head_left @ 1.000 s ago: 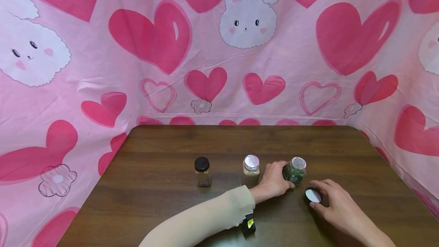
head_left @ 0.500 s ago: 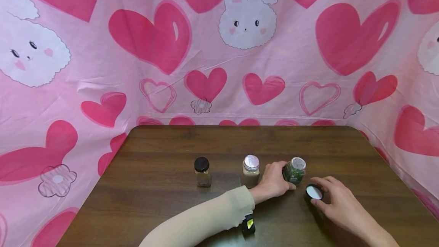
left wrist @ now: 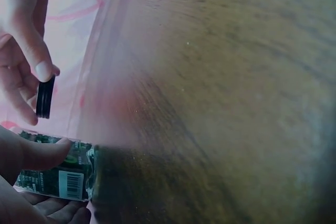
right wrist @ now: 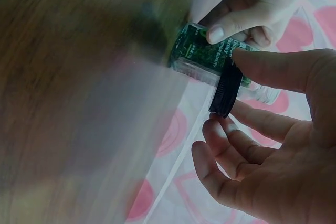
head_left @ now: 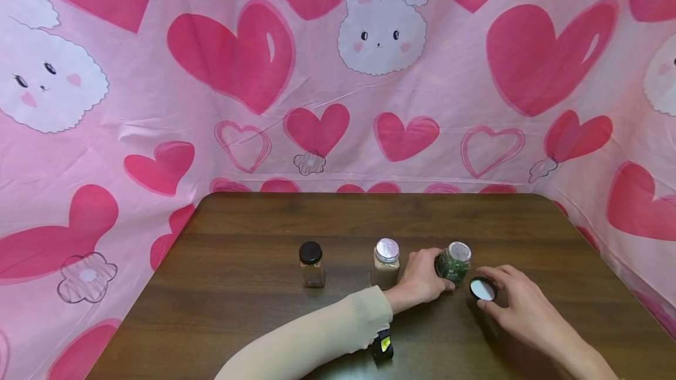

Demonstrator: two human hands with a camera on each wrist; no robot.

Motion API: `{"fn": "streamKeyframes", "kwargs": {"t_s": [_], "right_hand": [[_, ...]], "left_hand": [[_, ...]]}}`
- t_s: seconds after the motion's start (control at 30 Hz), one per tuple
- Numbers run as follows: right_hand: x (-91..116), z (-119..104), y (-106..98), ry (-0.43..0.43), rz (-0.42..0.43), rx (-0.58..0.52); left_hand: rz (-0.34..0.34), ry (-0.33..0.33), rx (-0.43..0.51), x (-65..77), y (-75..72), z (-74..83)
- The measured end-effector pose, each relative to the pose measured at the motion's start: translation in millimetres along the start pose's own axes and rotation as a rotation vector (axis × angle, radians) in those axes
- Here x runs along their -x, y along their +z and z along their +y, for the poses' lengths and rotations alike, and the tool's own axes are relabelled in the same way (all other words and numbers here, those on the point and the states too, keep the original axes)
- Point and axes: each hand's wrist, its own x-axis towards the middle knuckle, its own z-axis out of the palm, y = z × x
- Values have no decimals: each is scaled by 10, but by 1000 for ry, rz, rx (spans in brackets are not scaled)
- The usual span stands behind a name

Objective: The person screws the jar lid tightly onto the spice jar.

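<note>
My left hand [head_left: 422, 277] grips a glass jar of green dried herbs [head_left: 453, 265] low on its sides, thumb across the label. The jar stands on the table, a silvery perforated top showing where its cap is off. Just right of it, my right hand [head_left: 520, 304] pinches a black screw cap [head_left: 483, 289] between thumb and fingers, its white inside facing up and toward me. In the right wrist view the cap [right wrist: 227, 88] overlaps the jar [right wrist: 205, 56]. The left wrist view shows the cap [left wrist: 45, 97] held apart from the jar [left wrist: 68, 174].
A jar of pale powder [head_left: 386, 265] with a silvery top stands just left of my left hand. Farther left is a black-capped spice jar [head_left: 313, 265]. The brown wooden table [head_left: 237, 309] ends at a pink heart-print cloth [head_left: 317, 75] behind and at the sides.
My right hand has lifted the cap slightly away from me over the last second, tilting it a little. The left hand and the jar have stayed in place.
</note>
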Motion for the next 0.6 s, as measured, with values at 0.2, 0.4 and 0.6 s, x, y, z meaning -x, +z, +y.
{"fn": "streamKeyframes", "kwargs": {"t_s": [0.2, 0.4, 0.6], "right_hand": [[-21, -2, -15, -20, 15, 11], [-39, 4, -26, -33, 27, 28], [-62, -14, -50, -56, 56, 44]], "left_hand": [[1, 5, -3, 4, 6, -7], [-11, 6, 9, 2, 5, -14], [-5, 2, 9, -11, 0, -11]]}}
